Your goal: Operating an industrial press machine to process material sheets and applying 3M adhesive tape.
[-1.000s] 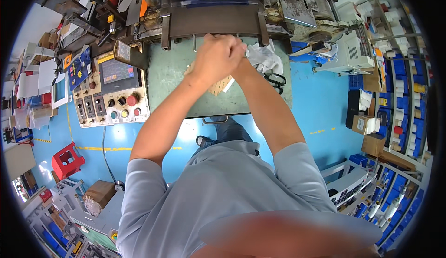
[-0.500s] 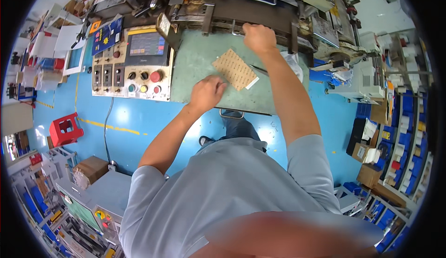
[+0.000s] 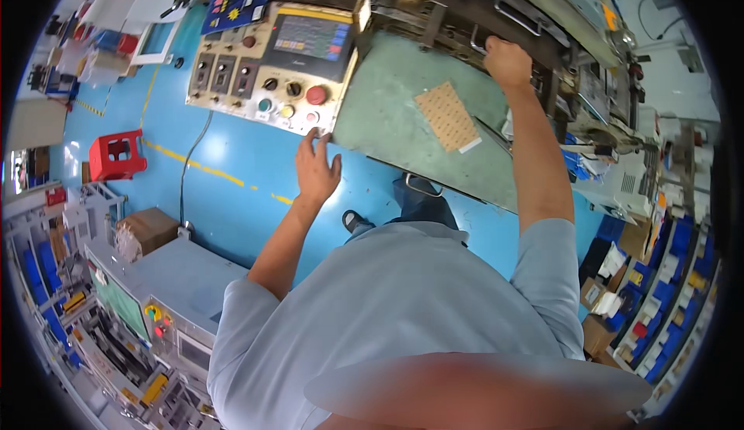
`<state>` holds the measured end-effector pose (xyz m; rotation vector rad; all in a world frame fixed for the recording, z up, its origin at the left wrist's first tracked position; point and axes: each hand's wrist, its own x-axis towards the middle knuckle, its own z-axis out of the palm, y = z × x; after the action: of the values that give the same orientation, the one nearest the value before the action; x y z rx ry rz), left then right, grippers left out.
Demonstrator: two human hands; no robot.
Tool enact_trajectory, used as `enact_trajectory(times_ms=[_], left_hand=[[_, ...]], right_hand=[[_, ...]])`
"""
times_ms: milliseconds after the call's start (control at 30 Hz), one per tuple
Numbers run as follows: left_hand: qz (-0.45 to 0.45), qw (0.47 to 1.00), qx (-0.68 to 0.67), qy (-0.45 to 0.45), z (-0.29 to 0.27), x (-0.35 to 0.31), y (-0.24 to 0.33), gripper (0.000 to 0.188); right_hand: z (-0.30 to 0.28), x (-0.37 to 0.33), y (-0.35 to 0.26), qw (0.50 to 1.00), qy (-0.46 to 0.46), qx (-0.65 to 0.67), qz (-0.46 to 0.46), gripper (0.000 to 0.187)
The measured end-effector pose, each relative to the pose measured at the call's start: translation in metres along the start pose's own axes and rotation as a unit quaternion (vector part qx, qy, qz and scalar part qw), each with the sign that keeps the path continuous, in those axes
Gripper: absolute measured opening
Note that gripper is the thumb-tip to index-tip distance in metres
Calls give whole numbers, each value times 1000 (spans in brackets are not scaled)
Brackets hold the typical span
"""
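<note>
My right hand (image 3: 508,63) is closed at the front of the dark metal machine, its curled fingers round a small metal handle (image 3: 478,39). My left hand (image 3: 316,170) is open, fingers spread, with the fingertips at the lower right corner of the control panel (image 3: 256,116), just below its buttons. Between my hands, a tan sheet with a printed pattern and a white edge (image 3: 448,115) lies on the green worktop (image 3: 387,93). Beside it rests a thin dark pointed tool (image 3: 493,134), its kind unclear and partly hidden by my right forearm.
The panel carries a touchscreen (image 3: 311,45), a red mushroom button (image 3: 316,94) and several knobs. A larger bar handle (image 3: 518,18) is fixed to the machine farther back. A drawer handle (image 3: 423,187) juts from the worktop's front edge. A red stool (image 3: 117,155) stands on the blue floor at left.
My left hand has moved from beside the tan sheet leftward to the panel's corner, and its fingers have opened. My right hand stays at the small handle. The whole view has turned and shifted.
</note>
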<state>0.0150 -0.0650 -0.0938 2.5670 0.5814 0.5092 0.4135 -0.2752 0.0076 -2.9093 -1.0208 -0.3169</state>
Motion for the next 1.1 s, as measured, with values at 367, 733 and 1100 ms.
enact_trajectory(times_ms=[367,733,1100], left_hand=[[15,1000,-9,10,-6,9,0,59],[-1,998,63,-13,-7,36,3,51],[177,981,-75,5,66,77,52,30]], right_hand=[[5,6,-2,1000,-3,-3,-4,12],[2,0,0,1000,12,17,12,14],[0,2,0,999,6,39,5,15]])
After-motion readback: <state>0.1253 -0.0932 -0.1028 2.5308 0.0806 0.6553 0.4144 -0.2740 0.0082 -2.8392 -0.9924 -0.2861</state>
